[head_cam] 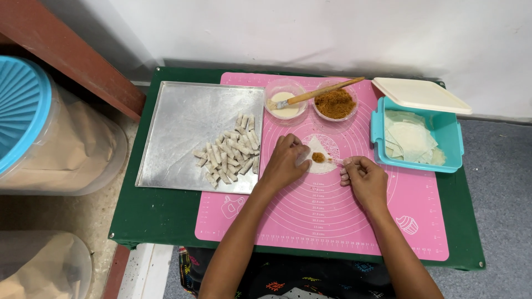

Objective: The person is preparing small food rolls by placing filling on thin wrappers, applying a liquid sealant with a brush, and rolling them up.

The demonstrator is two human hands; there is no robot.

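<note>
A small white triangular wrapper point(320, 148) lies on the pink silicone mat point(332, 210), with a dab of brown filling point(318, 158) on it. My left hand point(285, 163) presses on the wrapper's left edge. My right hand point(363, 176) pinches a small thin spoon point(334, 161) whose tip reaches the filling. Behind the wrapper stand a clear bowl of brown filling point(335, 103) and a clear bowl of white paste point(284, 104), with a wooden-handled brush point(321, 92) laid across both.
A metal tray point(177, 127) on the left holds several small rolled pastries point(230, 152). A teal box point(451, 144) of wrappers sits at right, its cream lid point(421, 94) leaning behind. Large plastic containers point(50, 138) stand on the floor at left. The green table point(155, 216) backs onto a white wall.
</note>
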